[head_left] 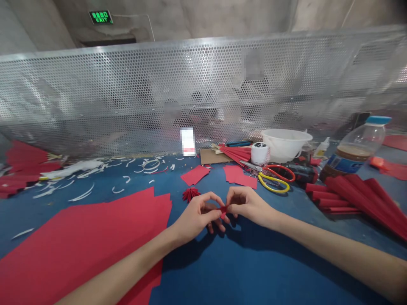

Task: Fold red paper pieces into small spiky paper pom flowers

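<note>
Between my two hands is a small folded piece of red paper (223, 209), held just above the blue tabletop. My left hand (205, 212) pinches one end of it between thumb and fingers. From the other side, my right hand (244, 204) grips it with thumb and forefinger. Fingers cover much of the piece, so its full shape is hidden. Just beyond my left hand lies a small pleated red paper fan (190, 194). Small red paper rectangles (195, 175) rest farther back, with more red pieces (240, 176) to their right.
Large red sheets (104, 228) cover the left. Scissors (275, 178), a thread spool (260, 153), a white bowl (286, 144) and a bottle (356, 146) stand or lie at the right. Folded red paper (365, 199) is near the bottle. White paper scraps (84, 192) litter the back left before a perforated metal panel (127, 97).
</note>
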A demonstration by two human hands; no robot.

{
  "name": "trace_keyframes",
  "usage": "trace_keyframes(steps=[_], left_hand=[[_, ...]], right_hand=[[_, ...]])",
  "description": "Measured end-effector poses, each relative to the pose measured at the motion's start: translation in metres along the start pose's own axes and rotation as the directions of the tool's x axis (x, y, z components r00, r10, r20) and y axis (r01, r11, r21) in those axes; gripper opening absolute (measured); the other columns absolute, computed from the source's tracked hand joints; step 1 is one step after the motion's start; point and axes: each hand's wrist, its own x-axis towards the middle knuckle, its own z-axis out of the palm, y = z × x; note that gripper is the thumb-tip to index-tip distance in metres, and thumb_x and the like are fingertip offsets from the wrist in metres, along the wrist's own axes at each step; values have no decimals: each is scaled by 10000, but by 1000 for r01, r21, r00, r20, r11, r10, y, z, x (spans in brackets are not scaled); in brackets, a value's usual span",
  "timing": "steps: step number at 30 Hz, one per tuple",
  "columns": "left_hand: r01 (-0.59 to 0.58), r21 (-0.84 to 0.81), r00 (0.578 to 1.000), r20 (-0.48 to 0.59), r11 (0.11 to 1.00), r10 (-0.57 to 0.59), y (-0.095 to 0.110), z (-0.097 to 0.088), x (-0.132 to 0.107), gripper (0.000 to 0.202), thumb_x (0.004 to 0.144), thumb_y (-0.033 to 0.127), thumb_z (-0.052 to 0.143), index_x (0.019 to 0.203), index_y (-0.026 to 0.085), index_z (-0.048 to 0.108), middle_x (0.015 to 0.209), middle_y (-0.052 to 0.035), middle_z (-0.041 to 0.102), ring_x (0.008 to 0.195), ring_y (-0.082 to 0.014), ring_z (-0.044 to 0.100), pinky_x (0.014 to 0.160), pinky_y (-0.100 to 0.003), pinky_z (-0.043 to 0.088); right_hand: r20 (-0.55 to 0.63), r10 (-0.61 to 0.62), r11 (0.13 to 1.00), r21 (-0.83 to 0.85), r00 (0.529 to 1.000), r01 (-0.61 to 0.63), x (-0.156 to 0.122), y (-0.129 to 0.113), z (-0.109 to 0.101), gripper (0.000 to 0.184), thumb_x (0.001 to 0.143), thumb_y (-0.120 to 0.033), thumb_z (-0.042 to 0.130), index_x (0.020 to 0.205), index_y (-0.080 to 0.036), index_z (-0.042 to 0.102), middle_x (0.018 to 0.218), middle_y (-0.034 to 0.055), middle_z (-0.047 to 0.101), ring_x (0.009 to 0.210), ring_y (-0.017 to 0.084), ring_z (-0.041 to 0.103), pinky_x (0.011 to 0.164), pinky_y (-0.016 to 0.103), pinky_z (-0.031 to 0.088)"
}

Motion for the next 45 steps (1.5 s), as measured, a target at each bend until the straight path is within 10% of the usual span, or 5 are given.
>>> trace_keyframes(steps=[17,26,45], left_hand=[[22,-86,998,-65,996,-28,1,-2,2,245,853,281,613,1065,174,551,780,-70,725,624,-194,705,475,-219,483],[111,-17,975,-193,994,-112,-2,-1,7,394,794,498,687,788,106,649,697,-90,714,536,-161,676,521,-245,531],[141,189,959,219,972,-182,10,-11,2,378,854,484,614,822,121,714,740,-98,750,535,-115,640,448,-170,404]], right_hand=[[81,99,987,-136,992,-87,0,-5,-6,188,849,-293,584,754,-141,639,659,21,672,501,106,552,502,209,407],[-18,95,983,-158,995,-97,-1,-4,-2,202,833,-301,609,785,-123,691,715,48,715,486,97,537,492,211,424],[465,256,958,-238,848,-159,-1,-19,-12,221,864,-318,603,759,-128,644,611,-2,656,459,75,520,456,176,402]])
